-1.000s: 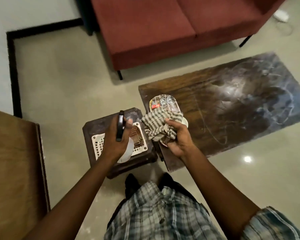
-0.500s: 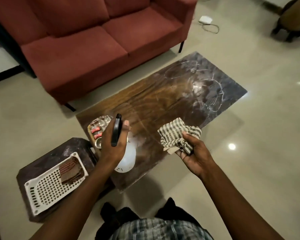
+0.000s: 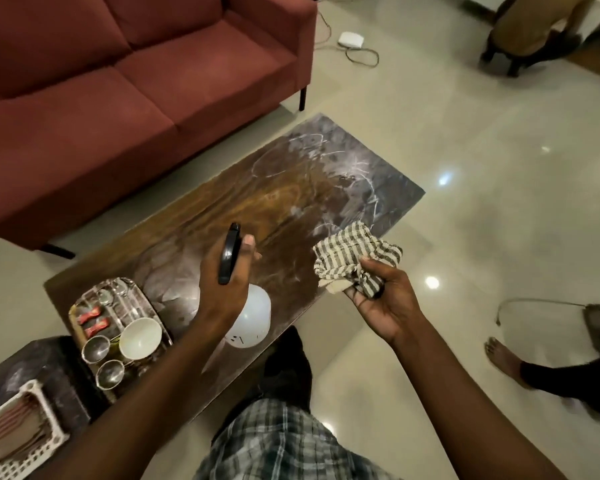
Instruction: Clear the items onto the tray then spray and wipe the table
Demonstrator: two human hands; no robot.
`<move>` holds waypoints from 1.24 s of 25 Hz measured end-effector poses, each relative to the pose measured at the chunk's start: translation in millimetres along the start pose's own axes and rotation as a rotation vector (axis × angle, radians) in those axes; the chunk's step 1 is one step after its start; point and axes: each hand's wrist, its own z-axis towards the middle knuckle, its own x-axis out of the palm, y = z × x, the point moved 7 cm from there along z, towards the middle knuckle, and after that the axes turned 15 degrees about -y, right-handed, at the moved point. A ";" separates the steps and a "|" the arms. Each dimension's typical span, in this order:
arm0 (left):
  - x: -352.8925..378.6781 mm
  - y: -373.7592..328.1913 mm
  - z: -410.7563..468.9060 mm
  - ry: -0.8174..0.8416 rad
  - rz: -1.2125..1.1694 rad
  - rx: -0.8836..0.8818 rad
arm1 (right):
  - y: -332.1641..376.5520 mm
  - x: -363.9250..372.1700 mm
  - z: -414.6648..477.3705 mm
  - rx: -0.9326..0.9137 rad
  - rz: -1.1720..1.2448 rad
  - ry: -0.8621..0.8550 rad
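My left hand (image 3: 224, 278) grips a spray bottle (image 3: 250, 320) with a white round body and a black trigger head, held over the near middle of the low dark table (image 3: 250, 202). My right hand (image 3: 381, 296) holds a crumpled striped cloth (image 3: 354, 259) just above the table's near right edge. A steel tray (image 3: 80, 306) sits on the table's left end, carrying a white bowl (image 3: 140, 337), two small steel bowls (image 3: 97, 348), red sachets and spoons. The table's far part shows whitish streaks.
A red sofa (image 3: 136, 81) stands behind the table. A dark stool (image 3: 49, 368) at lower left bears a white perforated basket (image 3: 11, 441) with brown cloth. Another person's bare foot (image 3: 506, 358) is at right beside a cable. A white adapter with cord lies on the far floor.
The view swung right from the stool to the table. Both hands moved over the table, the spray bottle toward its middle and the cloth toward its right side.
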 end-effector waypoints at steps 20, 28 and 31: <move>274.6 -59.7 111.8 -0.166 0.115 -0.108 | 250.9 38.1 246.9 0.230 -0.218 -0.034; 337.4 -25.7 141.1 -0.293 0.101 -0.258 | 291.7 86.9 365.5 0.246 -0.374 -0.025; 375.1 -5.4 184.3 -0.258 0.113 -0.257 | 305.0 106.0 417.2 0.167 -0.385 -0.051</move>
